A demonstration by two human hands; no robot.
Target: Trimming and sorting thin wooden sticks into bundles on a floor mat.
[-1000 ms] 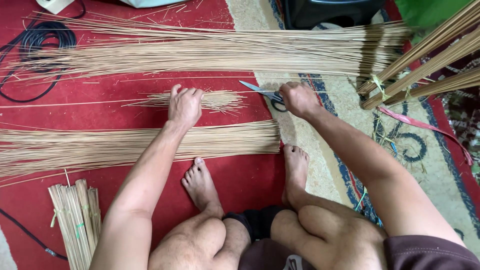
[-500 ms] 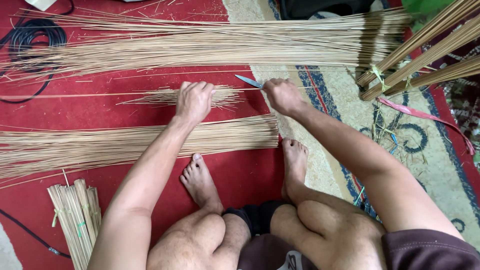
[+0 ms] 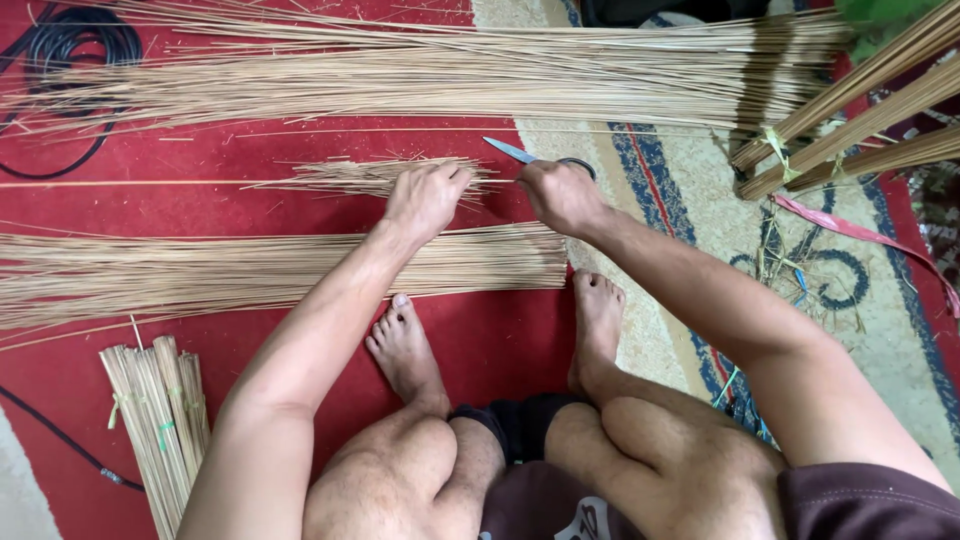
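I sit on a red carpet [image 3: 300, 205] with my bare feet in front of me. My left hand [image 3: 425, 198] presses down on a small loose pile of short thin sticks [image 3: 350, 175]. My right hand [image 3: 562, 195] grips a pair of scissors [image 3: 520, 153], whose blade points up and left beside that pile. A long flat row of thin sticks [image 3: 250, 270] lies across the carpet just under both hands, its cut ends lined up near my right foot.
A wider spread of long sticks [image 3: 450, 70] lies across the top. Tied stick bundles [image 3: 860, 110] lean at the upper right, another short tied bundle [image 3: 155, 420] lies lower left. A black cable coil [image 3: 85, 50] sits top left. A patterned rug [image 3: 700, 200] runs on the right.
Both hands have slid left along the small pile. The scissors moved with my right hand from the pile's right end toward its middle.
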